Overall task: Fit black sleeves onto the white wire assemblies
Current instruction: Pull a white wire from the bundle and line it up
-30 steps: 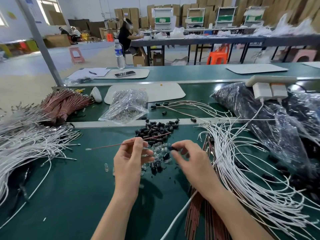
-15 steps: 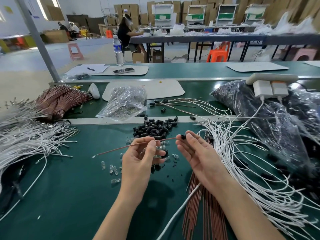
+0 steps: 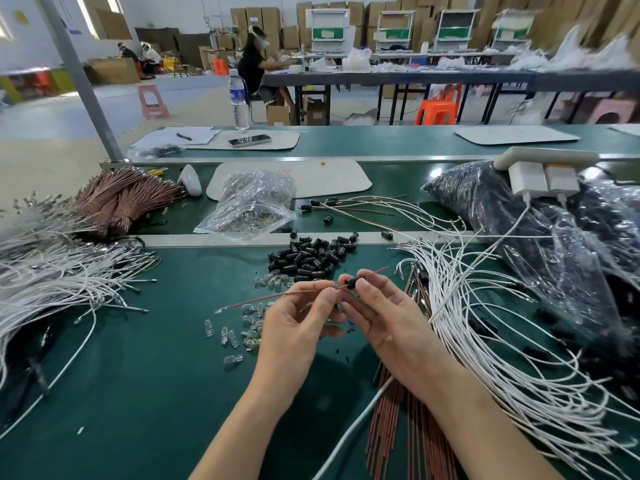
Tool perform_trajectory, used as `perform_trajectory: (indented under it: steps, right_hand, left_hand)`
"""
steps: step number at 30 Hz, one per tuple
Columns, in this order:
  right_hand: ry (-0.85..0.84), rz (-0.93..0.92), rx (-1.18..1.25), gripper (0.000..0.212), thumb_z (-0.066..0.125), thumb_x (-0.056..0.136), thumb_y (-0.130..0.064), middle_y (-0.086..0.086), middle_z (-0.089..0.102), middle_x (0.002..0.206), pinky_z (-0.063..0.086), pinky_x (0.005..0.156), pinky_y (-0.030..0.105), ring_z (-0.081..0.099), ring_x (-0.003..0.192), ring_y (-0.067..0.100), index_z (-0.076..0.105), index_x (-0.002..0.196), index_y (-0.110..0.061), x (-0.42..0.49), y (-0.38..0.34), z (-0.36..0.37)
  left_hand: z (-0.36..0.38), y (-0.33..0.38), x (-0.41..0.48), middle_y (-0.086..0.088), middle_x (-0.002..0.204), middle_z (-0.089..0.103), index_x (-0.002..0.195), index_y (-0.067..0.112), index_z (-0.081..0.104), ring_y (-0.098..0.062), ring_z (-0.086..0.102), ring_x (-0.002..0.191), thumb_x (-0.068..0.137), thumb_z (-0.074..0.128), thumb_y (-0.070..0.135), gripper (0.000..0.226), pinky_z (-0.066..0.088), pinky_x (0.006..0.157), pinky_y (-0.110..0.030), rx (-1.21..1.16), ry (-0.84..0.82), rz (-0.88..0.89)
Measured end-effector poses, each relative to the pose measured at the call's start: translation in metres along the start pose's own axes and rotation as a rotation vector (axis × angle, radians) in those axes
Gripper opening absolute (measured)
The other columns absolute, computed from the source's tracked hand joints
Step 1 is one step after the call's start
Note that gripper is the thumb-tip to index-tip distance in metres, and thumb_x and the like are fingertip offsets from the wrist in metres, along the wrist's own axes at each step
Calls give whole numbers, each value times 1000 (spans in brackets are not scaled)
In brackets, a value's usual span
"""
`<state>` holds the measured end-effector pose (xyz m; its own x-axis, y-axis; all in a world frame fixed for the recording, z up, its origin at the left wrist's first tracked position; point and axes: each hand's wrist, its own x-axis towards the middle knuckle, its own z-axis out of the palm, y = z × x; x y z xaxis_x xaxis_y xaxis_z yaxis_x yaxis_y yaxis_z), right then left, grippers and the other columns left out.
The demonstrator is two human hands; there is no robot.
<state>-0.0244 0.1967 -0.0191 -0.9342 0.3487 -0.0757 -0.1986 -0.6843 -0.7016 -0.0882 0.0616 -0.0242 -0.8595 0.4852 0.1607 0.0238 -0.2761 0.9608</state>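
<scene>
Since half a second ago the thin reddish-brown wire [image 3: 263, 301] has passed through the small black tubular sleeve [image 3: 351, 283]. Then the sleeve sat at the wire's right tip; now a short stretch of wire sticks out beyond it to the right. You hold both just on the near side of the heap of loose black sleeves [image 3: 308, 258] on the green table mat [image 3: 138, 393], lifted off the mat. Your left hand [image 3: 298, 330] pinches the wire between thumb and forefinger just left of the sleeve, and the wire's long end slants down to the left of the heap. Your right hand [image 3: 391, 323], palm up, pinches the sleeve itself between thumb and fingertips. Small clear glass bulbs [image 3: 242, 327] lie scattered near the heap, on its near left side, partly under your left hand. A fan of loose white wires [image 3: 485, 323] spreads to the right of the heap, and a second mass of white wires [image 3: 52, 282] lies well to its left. Beyond the heap sits a clear plastic bag of small parts [image 3: 252, 206]. A bundle of straight copper-brown wires [image 3: 398, 427] lies on the near right side of the heap, under your right forearm.
</scene>
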Motion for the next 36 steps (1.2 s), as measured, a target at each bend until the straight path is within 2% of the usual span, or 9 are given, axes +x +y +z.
perform_trajectory:
  steps: [4, 9, 14, 19, 22, 25, 29, 32, 36]
  right_hand:
    - [-9, -32, -105, 14, 72, 82, -10, 14, 76, 105, 61, 74, 28, 74, 90, 21, 79, 90, -19, -1, 4, 3]
    - [107, -125, -19, 15, 70, 82, -10, 11, 75, 110, 61, 71, 28, 74, 88, 19, 72, 96, -15, 3, -12, -6]
    - [-28, -59, -143, 15, 73, 84, -13, 15, 73, 115, 61, 75, 32, 73, 97, 25, 77, 97, -18, 0, 4, -1]
    - [62, -135, -134, 14, 73, 84, -14, 13, 73, 118, 60, 75, 29, 74, 95, 22, 79, 94, -22, 2, -6, -4]
    - [11, -118, -192, 15, 75, 82, -16, 14, 73, 118, 61, 79, 31, 73, 100, 25, 79, 95, -23, 1, -2, -4]
    - [-49, -149, -256, 17, 76, 82, -18, 16, 74, 113, 59, 81, 30, 73, 100, 26, 77, 98, -23, 0, 3, -1]
    - [245, -383, -154, 17, 67, 90, -14, 10, 76, 103, 59, 80, 27, 73, 93, 23, 69, 106, -15, 1, -28, -16]
    - [549, -621, -142, 12, 60, 99, -9, -1, 76, 91, 58, 78, 25, 71, 85, 15, 64, 106, -17, -1, -51, -32]
    - [764, -732, -118, 12, 58, 101, -12, -8, 76, 86, 58, 77, 21, 71, 81, 7, 63, 103, -23, -3, -60, -43]
  left_hand:
    - [3, -1, 0, -8, 87, 75, 107, 12, 71, -17, 70, 70, 93, 66, 22, 19, 57, 61, -25, -24, -4, -28]
    - [-6, 4, 8, -4, 85, 72, 101, 8, 65, -14, 67, 68, 93, 63, 26, 20, 57, 58, -24, -239, 184, -91]
    - [4, 2, -1, -11, 96, 76, 100, 13, 72, -19, 72, 74, 85, 69, 31, 24, 58, 62, -26, -142, -4, -117]
    - [-9, 5, 8, -6, 87, 74, 96, 12, 72, -15, 69, 71, 82, 71, 28, 22, 57, 60, -23, -233, 157, -142]
    - [-4, 2, 4, -8, 90, 75, 87, 20, 78, -15, 70, 72, 80, 72, 28, 12, 58, 63, -24, -178, 70, -128]
    - [4, 0, -2, -9, 92, 76, 97, 17, 76, -17, 71, 74, 84, 70, 28, 18, 58, 62, -24, -65, -9, -87]
    - [3, -2, -5, -3, 84, 72, 105, 16, 67, -18, 69, 70, 91, 65, 32, 21, 56, 59, -26, 175, 7, -12]
    - [26, -2, 7, 3, 78, 69, 96, 23, 67, -14, 66, 64, 100, 60, 32, 12, 55, 55, -28, 435, -146, 16]
    - [88, -1, 46, 5, 83, 71, 97, 18, 70, -15, 65, 69, 102, 54, 32, 22, 57, 68, -35, 888, -337, 87]
